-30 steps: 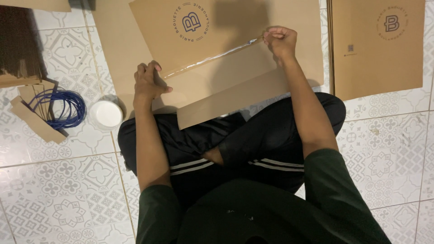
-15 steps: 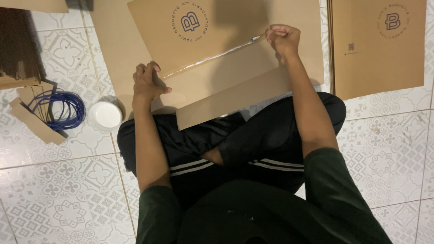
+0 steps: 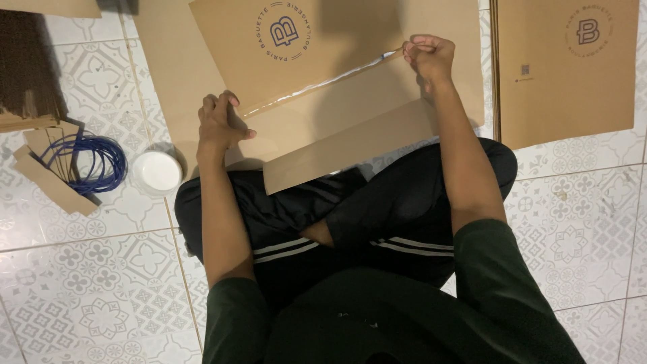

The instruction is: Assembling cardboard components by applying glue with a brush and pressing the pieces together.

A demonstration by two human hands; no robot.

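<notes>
Head view, left hand (image 3: 219,125): pressing flat on brown paper sheet (image 3: 323,128), grasping nothing.
Right hand (image 3: 429,57): clenched, pinching clear strip (image 3: 317,84) at the sheet's fold.

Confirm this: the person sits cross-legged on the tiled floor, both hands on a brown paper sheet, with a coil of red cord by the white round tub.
One detail is wrong: the cord is blue, not red, as the head view shows. The rest holds: left hand and right hand are on the brown paper sheet, beside the white tub.

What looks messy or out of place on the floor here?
Nothing looks spilled or damaged. A blue cord coil lies loosely over cardboard strips beside a white round lid. The brown paper sheet sits slanted across the lap.
</notes>
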